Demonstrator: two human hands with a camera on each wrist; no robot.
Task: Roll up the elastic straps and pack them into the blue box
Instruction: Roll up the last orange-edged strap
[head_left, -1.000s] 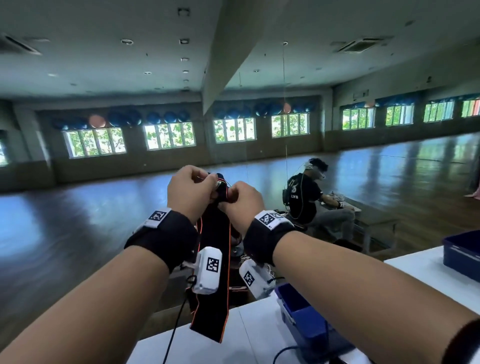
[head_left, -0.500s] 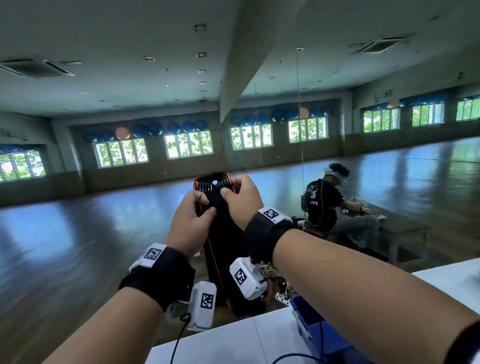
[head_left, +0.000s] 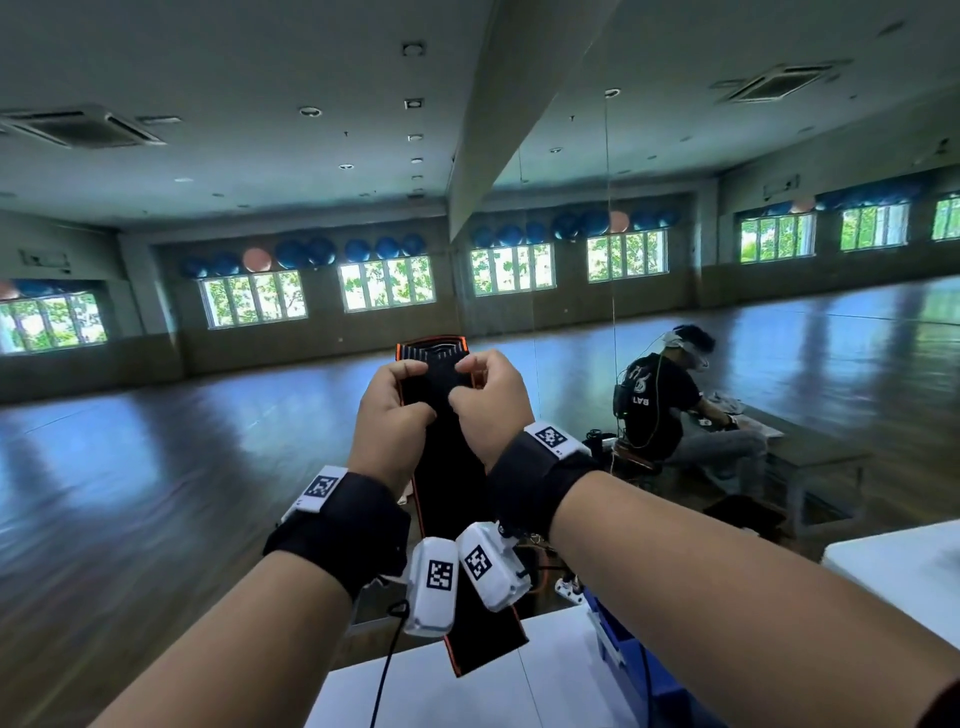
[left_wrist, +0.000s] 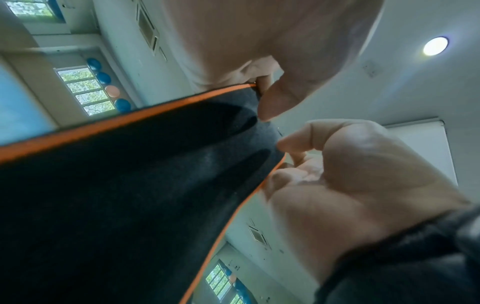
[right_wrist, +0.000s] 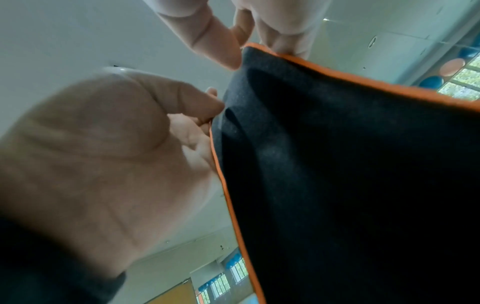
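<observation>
A black elastic strap (head_left: 447, 483) with orange edges hangs upright in front of me; its lower end dangles over the white table (head_left: 441, 696). My left hand (head_left: 415, 387) pinches the strap's left side just below its top end. My right hand (head_left: 465, 387) pinches the right side at the same height. The ribbed top end sticks up flat above my fingers. The left wrist view shows my left hand (left_wrist: 288, 156) with its thumb on the strap (left_wrist: 130, 185). In the right wrist view my right hand (right_wrist: 207, 111) pinches the strap's (right_wrist: 337, 164) edge. The blue box (head_left: 628, 660) sits open on the table at lower right.
A second white table (head_left: 893, 571) stands at the right edge. A seated person (head_left: 660, 410) works at a bench at the back right. Beyond lies a wide, dark wooden floor (head_left: 182, 467). A black cable (head_left: 387, 670) hangs from my left wrist.
A second ago my hands gripped a bunched or rolled top end of the strap. Now that end stands flat above my fingers, and both hands hold the strap slightly lower.
</observation>
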